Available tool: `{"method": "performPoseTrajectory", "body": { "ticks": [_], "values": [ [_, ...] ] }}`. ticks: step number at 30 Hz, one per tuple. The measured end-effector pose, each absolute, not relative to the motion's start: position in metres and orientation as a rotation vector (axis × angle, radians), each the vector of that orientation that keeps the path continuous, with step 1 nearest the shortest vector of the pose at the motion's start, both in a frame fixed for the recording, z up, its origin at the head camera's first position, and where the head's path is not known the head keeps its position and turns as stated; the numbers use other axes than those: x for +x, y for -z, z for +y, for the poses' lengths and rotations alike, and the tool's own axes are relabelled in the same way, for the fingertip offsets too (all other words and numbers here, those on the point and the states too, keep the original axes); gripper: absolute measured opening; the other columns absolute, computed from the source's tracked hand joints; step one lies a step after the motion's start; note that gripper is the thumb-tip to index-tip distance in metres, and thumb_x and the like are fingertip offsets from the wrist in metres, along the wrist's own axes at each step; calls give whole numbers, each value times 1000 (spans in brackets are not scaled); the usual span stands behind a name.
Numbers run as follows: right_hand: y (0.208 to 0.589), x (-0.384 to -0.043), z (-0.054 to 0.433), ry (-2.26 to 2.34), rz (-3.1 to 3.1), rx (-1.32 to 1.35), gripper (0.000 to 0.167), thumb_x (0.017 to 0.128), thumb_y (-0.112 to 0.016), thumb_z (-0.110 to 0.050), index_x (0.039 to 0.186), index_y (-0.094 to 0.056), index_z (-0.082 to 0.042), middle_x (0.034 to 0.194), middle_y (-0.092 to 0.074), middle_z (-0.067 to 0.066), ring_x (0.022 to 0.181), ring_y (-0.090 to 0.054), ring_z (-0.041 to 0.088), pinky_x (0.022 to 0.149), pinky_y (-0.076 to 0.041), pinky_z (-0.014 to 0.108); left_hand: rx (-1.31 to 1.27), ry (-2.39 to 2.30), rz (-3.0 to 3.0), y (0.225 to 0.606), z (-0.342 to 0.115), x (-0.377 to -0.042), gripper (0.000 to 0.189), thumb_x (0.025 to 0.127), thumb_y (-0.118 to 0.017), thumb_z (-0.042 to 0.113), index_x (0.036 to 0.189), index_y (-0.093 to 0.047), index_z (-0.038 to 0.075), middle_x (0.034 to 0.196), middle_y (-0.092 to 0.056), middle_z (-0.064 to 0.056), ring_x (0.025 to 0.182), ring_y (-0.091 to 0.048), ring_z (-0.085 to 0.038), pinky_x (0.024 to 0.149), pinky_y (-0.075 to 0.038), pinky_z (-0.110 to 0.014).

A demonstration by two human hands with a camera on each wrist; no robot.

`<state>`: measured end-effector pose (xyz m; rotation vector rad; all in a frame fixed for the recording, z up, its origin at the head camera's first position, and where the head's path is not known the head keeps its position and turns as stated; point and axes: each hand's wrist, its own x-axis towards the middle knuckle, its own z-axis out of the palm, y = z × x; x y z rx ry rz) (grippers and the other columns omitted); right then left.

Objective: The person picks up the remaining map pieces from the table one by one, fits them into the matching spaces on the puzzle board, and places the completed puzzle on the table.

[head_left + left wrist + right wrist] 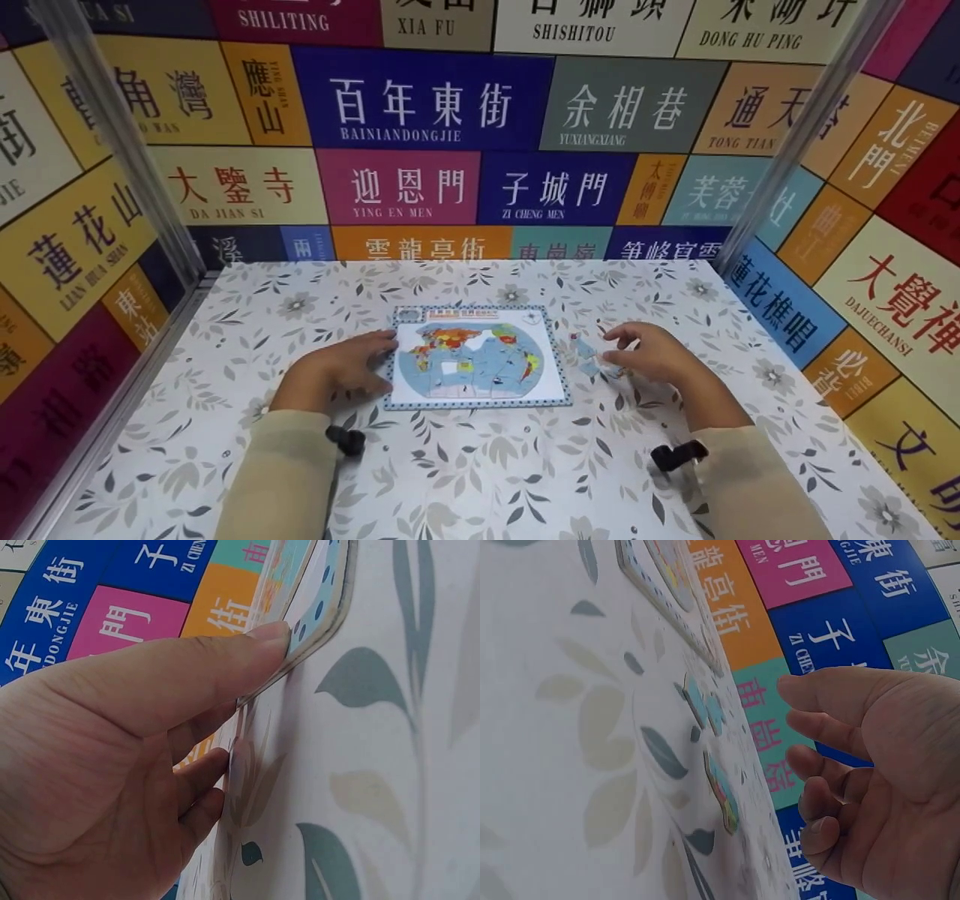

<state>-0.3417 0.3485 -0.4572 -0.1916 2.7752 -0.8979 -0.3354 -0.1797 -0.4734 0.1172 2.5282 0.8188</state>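
Note:
A world map jigsaw puzzle lies flat in its dotted-border board on the table, with a white gap showing low in the blue map area. My left hand rests at the board's left edge, its thumb touching the rim near a corner. To the right of the board lie a few loose puzzle pieces, mostly blue; one piece also shows red, yellow and green. Just above and beside them hovers my right hand, fingers loosely bent, nothing visible between thumb and fingertips.
A white tablecloth with a grey leaf pattern covers the table. Panels with Chinese place names rise behind it and on both sides. Metal-looking posts stand at the back corners. Each forearm wears a small black strap mount.

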Motion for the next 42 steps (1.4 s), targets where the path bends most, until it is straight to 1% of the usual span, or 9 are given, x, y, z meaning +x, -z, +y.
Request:
{"method": "performPoseTrajectory", "body": {
  "ticks": [3, 7, 13, 17, 20, 23, 31, 37, 42],
  "values": [
    [458, -340, 353, 880, 2784, -204, 54, 98, -77, -41, 142, -66, -11, 128, -63, 16, 98, -62, 25, 69, -55, 33, 126, -823, 2526, 474, -180, -336, 89, 86, -90, 35, 162, -44, 44, 179, -20, 18, 171, -10, -29, 137, -12, -63],
    [459, -340, 357, 853, 2793, -174, 56, 97, -77, -44, 141, -66, -12, 129, -64, 14, 102, -61, 26, 75, -54, 32, 132, -832, 2521, 475, -180, -336, 88, 86, -90, 35, 162, -45, 43, 179, -21, 18, 171, -10, -28, 137, -12, -63],
    [462, -341, 362, 819, 2784, -170, 60, 94, -81, -44, 142, -65, -10, 123, -65, 14, 102, -60, 25, 81, -51, 34, 227, -822, 2531, 475, -181, -334, 87, 88, -88, 34, 164, -44, 36, 181, -20, 13, 170, -11, -31, 137, -15, -62],
    [467, -342, 366, 756, 2792, -170, 68, 91, -83, -47, 143, -64, -8, 123, -65, 16, 105, -61, 28, 88, -53, 41, 229, -831, 2523, 475, -181, -334, 88, 89, -88, 34, 164, -43, 36, 181, -20, 12, 170, -11, -31, 137, -15, -62],
    [470, -341, 369, 711, 2785, -159, 72, 89, -84, -50, 143, -63, -7, 130, -66, 21, 115, -64, 33, 99, -55, 51, 226, -834, 2520, 474, -181, -334, 88, 89, -88, 34, 165, -43, 36, 181, -20, 13, 171, -10, -31, 138, -13, -62],
    [471, -340, 371, 691, 2759, -133, 73, 88, -85, -50, 142, -63, -7, 137, -65, 25, 123, -63, 39, 106, -54, 59, 228, -823, 2521, 473, -181, -334, 88, 89, -88, 34, 165, -43, 36, 181, -19, 13, 171, -10, -31, 138, -13, -62],
    [472, -339, 370, 685, 2719, -74, 71, 87, -87, -49, 137, -62, -6, 137, -63, 24, 120, -62, 37, 104, -54, 57, 193, -824, 2516, 473, -180, -334, 88, 88, -88, 35, 164, -43, 39, 180, -20, 15, 170, -11, -30, 137, -16, -63],
    [472, -338, 367, 682, 2729, -72, 69, 86, -87, -50, 133, -63, -5, 136, -64, 23, 120, -63, 36, 104, -54, 57, 221, -814, 2521, 475, -182, -336, 87, 89, -87, 34, 164, -44, 37, 180, -20, 15, 171, -11, -29, 137, -15, -61],
    [472, -340, 363, 712, 2742, -93, 63, 87, -86, -46, 131, -66, -5, 133, -67, 19, 116, -63, 31, 102, -55, 52, 215, -789, 2530, 475, -182, -339, 87, 89, -87, 35, 164, -44, 35, 181, -19, 13, 171, -10, -30, 137, -12, -63]
  ]
}}
